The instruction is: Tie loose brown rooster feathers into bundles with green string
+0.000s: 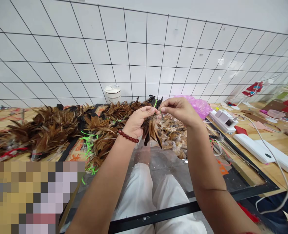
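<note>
My left hand point(139, 122) is closed around a small bunch of brown feathers point(151, 129) that hangs down from the fist; a dark red bead bracelet sits on that wrist. My right hand point(179, 110) pinches the top of the same bunch, fingertips meeting the left thumb. A thin green string point(155, 103) sticks up between the two hands. Both hands are raised above a glass-topped table point(168, 182), and my white trousers show through the glass.
Piles of brown feathers point(51, 128) tied with green string cover the table's left and middle. A white lidded cup point(112, 93) stands by the tiled wall. A pink plastic bag point(199, 106), white devices point(263, 150) and a white cable lie on the wooden bench to the right.
</note>
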